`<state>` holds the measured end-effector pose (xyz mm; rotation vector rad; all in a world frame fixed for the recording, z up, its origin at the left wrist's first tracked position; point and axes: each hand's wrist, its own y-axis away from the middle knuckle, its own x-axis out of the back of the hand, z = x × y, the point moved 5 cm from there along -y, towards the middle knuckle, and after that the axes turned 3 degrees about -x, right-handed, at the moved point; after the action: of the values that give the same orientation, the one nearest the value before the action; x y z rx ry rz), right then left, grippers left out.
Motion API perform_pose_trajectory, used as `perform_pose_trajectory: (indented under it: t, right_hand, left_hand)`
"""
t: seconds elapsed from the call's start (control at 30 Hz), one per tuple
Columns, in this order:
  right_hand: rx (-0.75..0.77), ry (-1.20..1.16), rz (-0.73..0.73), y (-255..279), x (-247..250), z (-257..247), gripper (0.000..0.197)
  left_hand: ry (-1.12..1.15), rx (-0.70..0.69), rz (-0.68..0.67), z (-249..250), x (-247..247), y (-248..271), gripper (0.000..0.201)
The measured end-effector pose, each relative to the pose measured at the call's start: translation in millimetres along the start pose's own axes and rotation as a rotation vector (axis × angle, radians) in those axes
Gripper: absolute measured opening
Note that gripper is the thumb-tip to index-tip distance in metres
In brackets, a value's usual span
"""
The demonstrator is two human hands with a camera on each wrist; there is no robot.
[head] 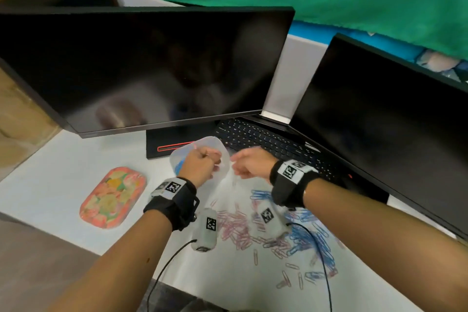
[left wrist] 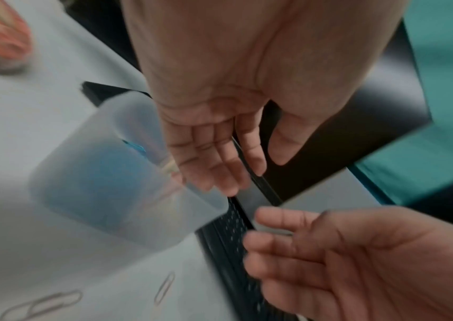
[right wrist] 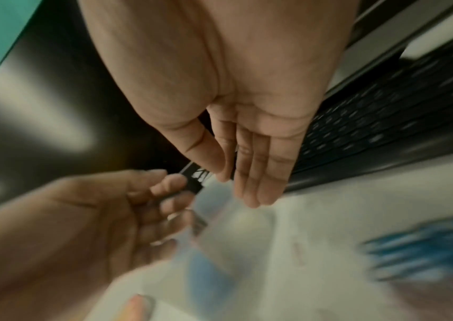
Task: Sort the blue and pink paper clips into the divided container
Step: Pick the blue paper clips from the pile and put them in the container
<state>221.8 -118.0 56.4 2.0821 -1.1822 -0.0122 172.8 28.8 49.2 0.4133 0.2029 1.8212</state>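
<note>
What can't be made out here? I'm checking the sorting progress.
- Container contents: head view, the left hand covers it; left wrist view, blurred beyond a blue patch.
- Whether the right hand holds a clip: too blurred.
- Clip pile: wrist cameras cover part.

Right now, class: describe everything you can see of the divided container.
The divided container is translucent, frosted plastic with rounded corners. It stands on the white desk before the monitor base, beside the keyboard. Blue paper clips show through one compartment. The left hand hovers over it; contact is unclear through blur.
</note>
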Motion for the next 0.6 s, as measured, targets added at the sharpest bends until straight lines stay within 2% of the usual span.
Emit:
perform_pose_trajectory:
  t: [0.1,0.17,0.27,0.4,0.5,0.6]
  right_hand:
    - [0.012,0.249,0.068,16.7,37.5,57.5,0.018]
    - [-0.019,0.355,0.093,34.9,57.3,99.9,0.018]
    - [-0.084,0.409,0.216,60.6,86.7,157.3,0.021]
    - [-0.219,0.417,0.348,94.0,105.7,209.5,0.021]
    - [-0.256,0.415,0.313,110.8,102.6,238.2,0.021]
    - [-0.255,0.416,0.283,121.3,95.8,256.8,0.037]
  left_hand:
    - [-0.264,-0.161,-0.151,-2.9,-39.7,10.9,0.022]
    - [-0.418,-0.211,-0.254,-11.5,-67.9,20.7,0.018]
    - [-0.596,-0.255,-0.430,-26.9,-107.9,36.8,0.016]
    - [-0.832,-0.361,-0.593,-40.0,-157.5,54.3,0.018]
    - [-0.969,-0.410,-0.701,-49.1,-190.4,61.9,0.016]
    - [-1.069,-0.468,-0.763,-59.0,-214.8,66.9,0.025]
